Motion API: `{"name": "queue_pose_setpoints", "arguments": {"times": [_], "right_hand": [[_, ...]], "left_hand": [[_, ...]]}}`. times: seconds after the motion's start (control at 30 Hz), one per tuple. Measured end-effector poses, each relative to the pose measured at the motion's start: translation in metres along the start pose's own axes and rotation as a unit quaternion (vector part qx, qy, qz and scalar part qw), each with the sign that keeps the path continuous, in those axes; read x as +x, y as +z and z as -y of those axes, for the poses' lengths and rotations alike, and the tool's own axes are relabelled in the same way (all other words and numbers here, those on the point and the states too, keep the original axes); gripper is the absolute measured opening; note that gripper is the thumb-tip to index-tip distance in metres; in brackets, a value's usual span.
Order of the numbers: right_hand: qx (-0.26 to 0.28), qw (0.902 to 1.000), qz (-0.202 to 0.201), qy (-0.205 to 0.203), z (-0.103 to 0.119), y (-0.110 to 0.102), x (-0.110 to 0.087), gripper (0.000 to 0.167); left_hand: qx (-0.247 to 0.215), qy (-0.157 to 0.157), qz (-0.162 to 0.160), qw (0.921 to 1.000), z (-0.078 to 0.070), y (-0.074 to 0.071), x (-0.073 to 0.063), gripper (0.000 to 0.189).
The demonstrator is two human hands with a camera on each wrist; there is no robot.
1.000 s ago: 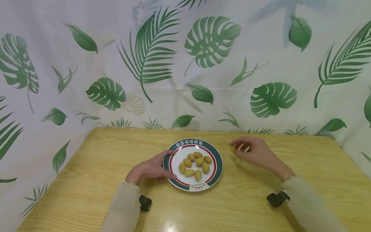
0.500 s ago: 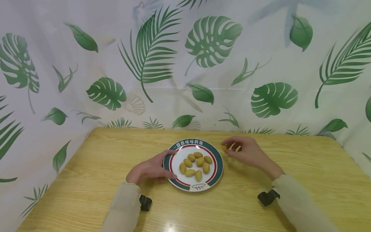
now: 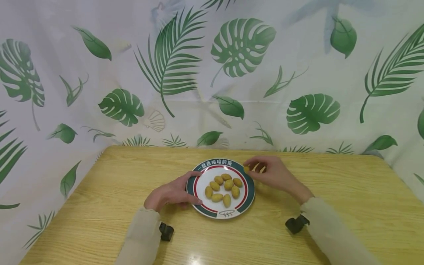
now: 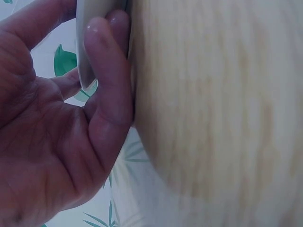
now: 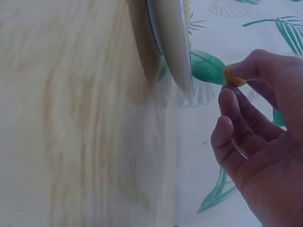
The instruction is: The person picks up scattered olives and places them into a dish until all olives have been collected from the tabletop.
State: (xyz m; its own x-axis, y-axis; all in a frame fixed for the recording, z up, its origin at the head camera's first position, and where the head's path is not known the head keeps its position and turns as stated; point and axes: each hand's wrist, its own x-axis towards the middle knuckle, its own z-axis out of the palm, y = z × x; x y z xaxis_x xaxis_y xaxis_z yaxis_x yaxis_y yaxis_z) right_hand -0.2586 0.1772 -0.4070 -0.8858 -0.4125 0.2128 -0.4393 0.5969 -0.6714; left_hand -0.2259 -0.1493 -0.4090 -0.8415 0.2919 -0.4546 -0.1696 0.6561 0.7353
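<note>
A round white plate (image 3: 204, 211) with a dark green rim and a red ring lies on the table, bearing several small yellow oval fruits (image 3: 216, 198). My left hand (image 3: 173, 191) grips its left side, thumb and a finger over the rim. In the left wrist view, other fingers (image 4: 111, 71) curl under the plate edge (image 4: 84, 52). Above the plate's upper right rim, my right hand (image 3: 271, 173) pinches one more small yellow oval fruit (image 5: 235, 75) between thumb and fingertips. The right wrist view shows this fruit raised beside the plate's tilted-looking edge (image 5: 173, 42).
The plate stands on a light wood-grain table (image 3: 119, 176). Behind and to the left hangs a white curtain (image 3: 185, 125) printed with green leaves, meeting the table's back edge. Each wrist wears a small black camera (image 3: 297, 224) below a beige sleeve (image 3: 331, 230).
My right hand has moved left with the pinched fruit, from beside the plate to over its upper right rim. The left hand and the plate have stayed in place.
</note>
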Motion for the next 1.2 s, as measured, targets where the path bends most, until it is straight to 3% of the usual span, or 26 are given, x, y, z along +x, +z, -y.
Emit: {"name": "queue_pose_setpoints", "arguments": {"times": [0.63, 1.2], "right_hand": [[0.028, 0.9990, 0.025, -0.023, 0.023, 0.023, 0.015, 0.020], [0.021, 0.9985, 0.045, -0.023, 0.034, 0.045, 0.037, 0.021]], "left_hand": [[-0.008, 0.007, 0.007, 0.9999, 0.001, -0.001, 0.000, 0.090], [-0.006, 0.013, 0.008, 0.9999, 0.002, -0.003, 0.001, 0.089]]}}
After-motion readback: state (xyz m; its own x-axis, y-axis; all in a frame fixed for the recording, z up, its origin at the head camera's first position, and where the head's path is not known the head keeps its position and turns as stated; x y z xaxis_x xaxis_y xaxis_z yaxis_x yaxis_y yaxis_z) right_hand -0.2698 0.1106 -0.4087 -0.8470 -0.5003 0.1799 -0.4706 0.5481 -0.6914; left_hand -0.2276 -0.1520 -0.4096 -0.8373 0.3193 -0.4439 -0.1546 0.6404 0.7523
